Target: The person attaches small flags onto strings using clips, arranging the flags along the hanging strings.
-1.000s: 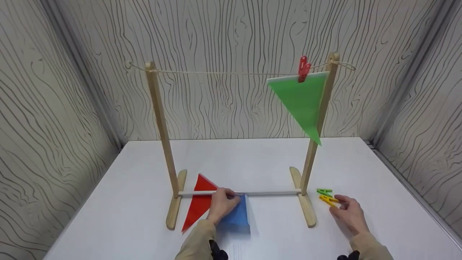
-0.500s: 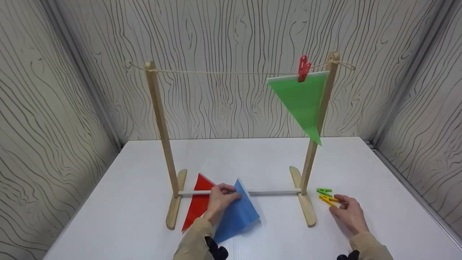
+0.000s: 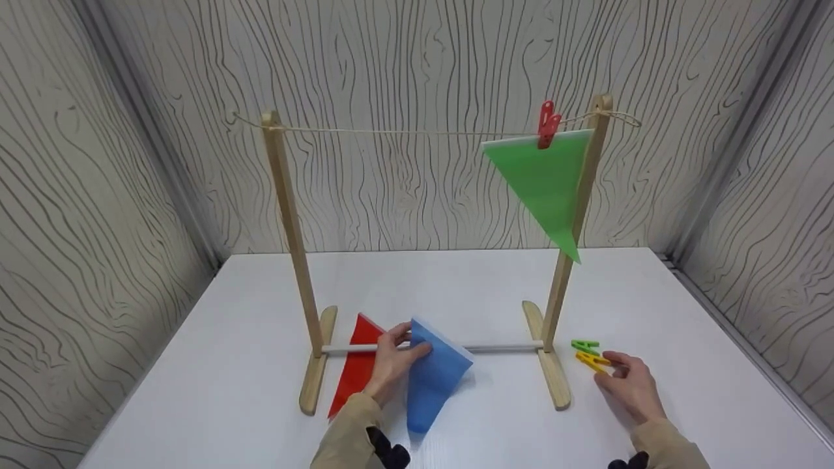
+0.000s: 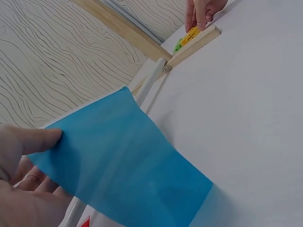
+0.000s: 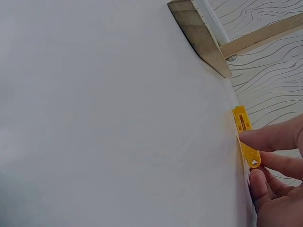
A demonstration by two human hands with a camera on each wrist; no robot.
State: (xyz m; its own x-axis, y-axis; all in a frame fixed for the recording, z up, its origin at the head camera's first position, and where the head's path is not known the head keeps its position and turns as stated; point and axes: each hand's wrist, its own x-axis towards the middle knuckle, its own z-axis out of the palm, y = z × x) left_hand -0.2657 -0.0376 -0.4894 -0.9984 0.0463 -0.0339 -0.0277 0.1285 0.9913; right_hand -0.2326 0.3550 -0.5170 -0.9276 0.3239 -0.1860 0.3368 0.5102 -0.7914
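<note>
Left hand (image 3: pixel 389 363) — grip pinching blue pennant (image 3: pixel 436 372) near corner; right hand (image 3: pixel 631 387) — grip pinching yellow peg (image 3: pixel 589 358), green peg (image 3: pixel 584 344) just beside

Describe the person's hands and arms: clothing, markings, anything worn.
The left hand and right hand are ungloved. The left sleeve and right sleeve are long, plain and tan. A black, rounded device shows near each wrist: left device, right device. I see no cables or markings.

We list one white tabletop (image 3: pixel 417 286), three pale wall panels (image 3: pixel 417 202) with dark wood-grain lines, and two grey corner strips (image 3: pixel 146 124).
</note>
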